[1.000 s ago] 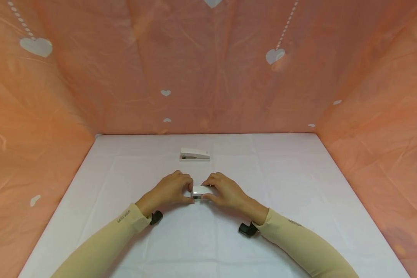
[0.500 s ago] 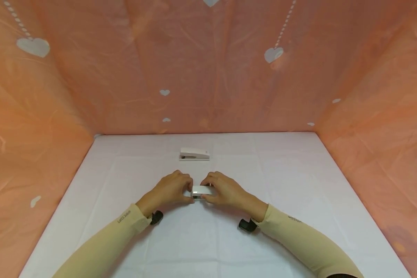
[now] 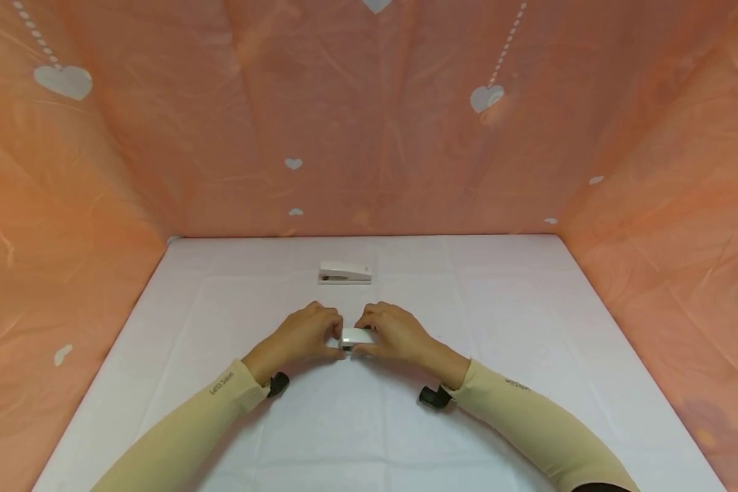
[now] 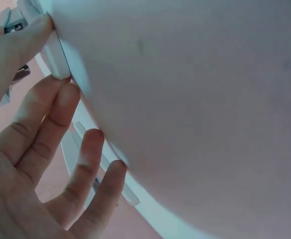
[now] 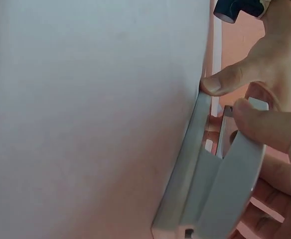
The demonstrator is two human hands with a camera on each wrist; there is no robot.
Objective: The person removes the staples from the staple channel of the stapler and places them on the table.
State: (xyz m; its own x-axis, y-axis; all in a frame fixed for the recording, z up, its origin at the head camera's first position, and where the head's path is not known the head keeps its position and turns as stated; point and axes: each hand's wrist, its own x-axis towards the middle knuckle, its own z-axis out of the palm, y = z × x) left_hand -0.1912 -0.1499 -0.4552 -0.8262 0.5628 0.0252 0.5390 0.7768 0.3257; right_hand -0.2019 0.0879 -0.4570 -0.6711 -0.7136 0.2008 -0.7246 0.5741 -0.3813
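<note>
Two hands, left hand (image 3: 298,336) and right hand (image 3: 393,335), pinch half-hidden white stapler (image 3: 355,338).

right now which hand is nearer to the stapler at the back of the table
Left, narrowly. The left hand lies below and slightly left of the back stapler; the right hand sits below and further right. Neither touches it.

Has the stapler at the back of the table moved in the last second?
No. The far stapler lies in the same spot below the table's back edge as in the earlier head views; both hands are on the near stapler instead.
</note>
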